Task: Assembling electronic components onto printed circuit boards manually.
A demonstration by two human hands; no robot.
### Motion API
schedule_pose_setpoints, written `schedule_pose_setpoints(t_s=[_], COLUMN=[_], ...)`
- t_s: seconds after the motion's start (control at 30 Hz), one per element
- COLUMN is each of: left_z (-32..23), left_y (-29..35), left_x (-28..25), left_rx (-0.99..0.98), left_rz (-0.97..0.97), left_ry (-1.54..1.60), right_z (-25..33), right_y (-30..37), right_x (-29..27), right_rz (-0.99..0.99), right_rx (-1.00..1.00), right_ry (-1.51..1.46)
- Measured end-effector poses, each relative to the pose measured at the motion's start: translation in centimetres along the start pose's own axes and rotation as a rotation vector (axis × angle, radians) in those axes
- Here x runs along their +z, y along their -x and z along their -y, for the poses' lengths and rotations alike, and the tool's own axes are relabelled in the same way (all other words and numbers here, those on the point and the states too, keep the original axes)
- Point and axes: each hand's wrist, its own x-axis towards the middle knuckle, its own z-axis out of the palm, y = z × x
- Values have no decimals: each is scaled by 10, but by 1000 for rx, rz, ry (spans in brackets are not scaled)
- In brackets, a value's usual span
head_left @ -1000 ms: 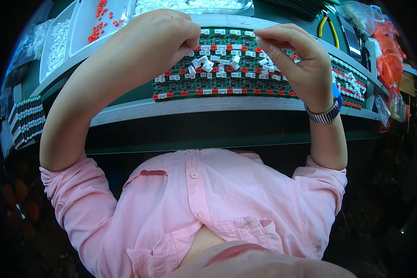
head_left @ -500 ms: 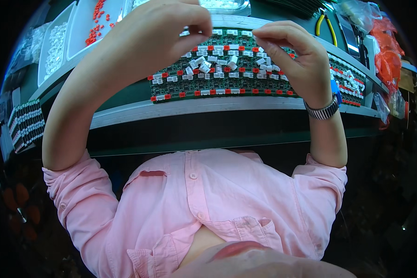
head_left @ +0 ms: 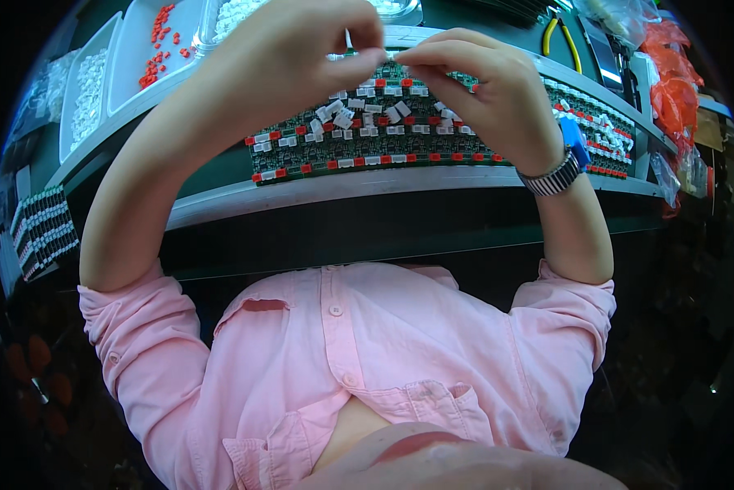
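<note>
Over the far rows of green circuit boards [head_left: 367, 152], my two hands are close together. My left hand [head_left: 322, 49] curls its thumb and index finger in a pinch; whatever lies between them is too small or hidden to name. Its tips are just left of those of my right hand [head_left: 489, 86], also pinched, with a tiny pale bit at the fingertips that I cannot make out. Red and white connectors line the boards in rows. Loose white connectors [head_left: 342, 119] lie heaped on top of the boards between my hands and the metal frame's near rail [head_left: 400, 178].
At the left stand a tray of red connectors [head_left: 130, 73] and a narrower bin of white parts [head_left: 89, 98]. Stacked boards [head_left: 44, 233] lie at far left. Yellow-handled pliers [head_left: 549, 37] and an orange-red plastic bag [head_left: 673, 77] are at the right.
My right hand has moved left, bringing its fingertips near my left hand's. The left hand has shifted slightly right. The whole view has shifted a little.
</note>
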Motion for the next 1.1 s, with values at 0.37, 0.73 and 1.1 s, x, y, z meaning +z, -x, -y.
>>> schedule_pose_setpoints(t_s=[0.37,0.73,1.1], left_z=[20,18,23], left_y=[51,83,83], left_x=[-22,-40,-24], left_rx=[66,-105,-90], left_rz=[-268,-120,-166], left_ry=[175,117,-32], right_z=[12,18,31], right_y=[-16,-10,13], right_x=[3,-7,0], right_rz=[74,94,129], right_rx=[-104,-97,205], right_ry=[212,245,173])
